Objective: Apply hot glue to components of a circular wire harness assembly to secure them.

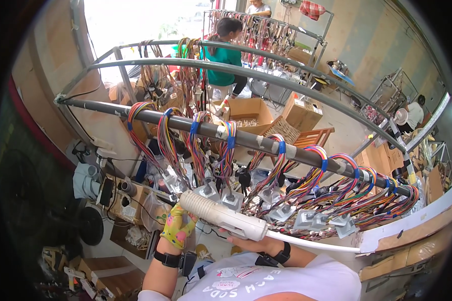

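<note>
A white plastic cylinder (pixel 223 213), ribbed at its left end and slotted near its right end, spans the space before my chest. My left hand (pixel 177 230), in a yellow glove with a pink pattern, is closed at the ribbed end; its fingertips are partly hidden. Bare fingers of my right hand (pixel 238 242) show under the right part of the cylinder, which covers most of that hand. Just beyond, bundles of coloured wires (pixel 196 143) tied with blue tape hang over a dark rail (pixel 178 120). Grey-white connector blocks (pixel 282 212) lie beneath them.
Grey metal rails (pixel 266 80) cross the workspace ahead. Behind them stand cardboard boxes (pixel 248 111) and a wooden chair (pixel 314 136). A person in green (pixel 221 62) works beyond, with others farther off. Boxes (pixel 110 273) and a black round object (pixel 90 226) lie at left.
</note>
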The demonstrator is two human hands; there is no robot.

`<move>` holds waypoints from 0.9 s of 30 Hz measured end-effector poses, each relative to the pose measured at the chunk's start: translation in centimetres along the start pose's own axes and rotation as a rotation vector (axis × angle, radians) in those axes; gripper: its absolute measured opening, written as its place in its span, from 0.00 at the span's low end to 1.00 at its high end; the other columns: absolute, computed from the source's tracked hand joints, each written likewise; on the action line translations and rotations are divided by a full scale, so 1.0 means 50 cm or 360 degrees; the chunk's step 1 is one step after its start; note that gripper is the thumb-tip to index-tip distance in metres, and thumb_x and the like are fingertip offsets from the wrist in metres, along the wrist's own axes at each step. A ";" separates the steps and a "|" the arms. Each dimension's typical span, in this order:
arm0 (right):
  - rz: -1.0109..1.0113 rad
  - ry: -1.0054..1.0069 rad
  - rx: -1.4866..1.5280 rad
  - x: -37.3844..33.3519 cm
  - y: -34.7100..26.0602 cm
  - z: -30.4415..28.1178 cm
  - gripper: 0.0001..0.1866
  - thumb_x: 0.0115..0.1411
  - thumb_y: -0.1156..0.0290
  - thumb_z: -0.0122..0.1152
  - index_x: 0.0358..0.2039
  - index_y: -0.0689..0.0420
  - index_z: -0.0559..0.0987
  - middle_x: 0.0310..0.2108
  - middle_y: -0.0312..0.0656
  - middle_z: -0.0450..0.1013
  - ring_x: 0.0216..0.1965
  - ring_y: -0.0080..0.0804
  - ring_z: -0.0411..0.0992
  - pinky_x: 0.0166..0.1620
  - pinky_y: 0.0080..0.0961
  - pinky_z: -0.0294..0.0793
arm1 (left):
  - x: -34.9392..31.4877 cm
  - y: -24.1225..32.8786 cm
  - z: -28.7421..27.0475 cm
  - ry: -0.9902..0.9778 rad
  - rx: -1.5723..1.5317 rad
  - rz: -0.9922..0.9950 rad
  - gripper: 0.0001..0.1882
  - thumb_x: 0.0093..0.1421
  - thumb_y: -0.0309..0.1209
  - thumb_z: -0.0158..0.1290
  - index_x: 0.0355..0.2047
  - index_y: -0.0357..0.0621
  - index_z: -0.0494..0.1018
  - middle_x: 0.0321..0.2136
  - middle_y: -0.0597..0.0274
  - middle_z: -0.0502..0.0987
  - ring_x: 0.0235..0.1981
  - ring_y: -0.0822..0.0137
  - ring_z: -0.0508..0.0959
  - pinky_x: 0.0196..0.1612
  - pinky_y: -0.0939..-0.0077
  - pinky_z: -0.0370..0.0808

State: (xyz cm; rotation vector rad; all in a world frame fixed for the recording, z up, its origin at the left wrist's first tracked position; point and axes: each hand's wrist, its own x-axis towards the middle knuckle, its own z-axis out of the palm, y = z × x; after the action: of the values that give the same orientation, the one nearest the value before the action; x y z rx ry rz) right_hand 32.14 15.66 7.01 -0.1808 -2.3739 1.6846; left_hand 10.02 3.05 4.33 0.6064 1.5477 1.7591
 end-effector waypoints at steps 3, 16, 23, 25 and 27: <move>-0.0055 0.0108 -0.0043 -0.006 0.003 -0.008 0.25 0.57 0.62 0.60 0.54 0.54 0.70 0.48 0.43 0.72 0.49 0.38 0.71 0.54 0.30 0.67 | 0.016 0.019 0.026 0.0161 -0.0828 -0.0496 0.07 0.58 0.25 0.51 0.38 0.46 0.72 0.28 0.70 0.72 0.27 0.77 0.71 0.31 0.84 0.70; 0.0115 0.0025 0.0329 0.003 -0.066 -0.025 0.24 0.60 0.64 0.57 0.56 0.54 0.69 0.52 0.44 0.69 0.55 0.35 0.66 0.58 0.28 0.63 | -0.008 0.041 0.007 -0.0196 0.0578 0.0353 0.21 0.52 0.22 0.53 0.48 0.46 0.69 0.40 0.67 0.72 0.41 0.75 0.70 0.42 0.80 0.71; 0.0104 0.0001 0.0267 0.001 -0.058 -0.026 0.24 0.60 0.63 0.57 0.56 0.56 0.68 0.52 0.46 0.68 0.55 0.36 0.66 0.58 0.28 0.63 | -0.012 0.045 0.013 -0.0173 0.0702 0.0124 0.30 0.47 0.18 0.54 0.53 0.43 0.66 0.48 0.63 0.73 0.51 0.72 0.70 0.51 0.77 0.70; 0.0098 0.0006 0.0277 -0.001 -0.047 -0.024 0.24 0.60 0.63 0.57 0.56 0.57 0.68 0.53 0.46 0.68 0.55 0.37 0.66 0.58 0.29 0.63 | -0.014 0.049 0.013 -0.0192 0.0772 0.0309 0.30 0.47 0.18 0.54 0.53 0.42 0.66 0.48 0.63 0.72 0.52 0.71 0.70 0.53 0.76 0.69; 0.0090 0.0010 0.0285 0.000 -0.040 -0.024 0.24 0.60 0.63 0.57 0.56 0.57 0.68 0.53 0.47 0.68 0.55 0.37 0.66 0.58 0.29 0.63 | -0.014 0.050 0.013 -0.0210 0.0839 0.0498 0.30 0.47 0.18 0.54 0.54 0.42 0.66 0.49 0.62 0.72 0.52 0.70 0.70 0.54 0.75 0.68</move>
State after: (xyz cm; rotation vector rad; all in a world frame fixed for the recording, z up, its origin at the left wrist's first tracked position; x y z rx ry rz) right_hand 32.50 16.07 9.25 -0.2238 -2.2179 1.9080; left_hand 10.46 2.85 6.99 1.2537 1.9102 1.4765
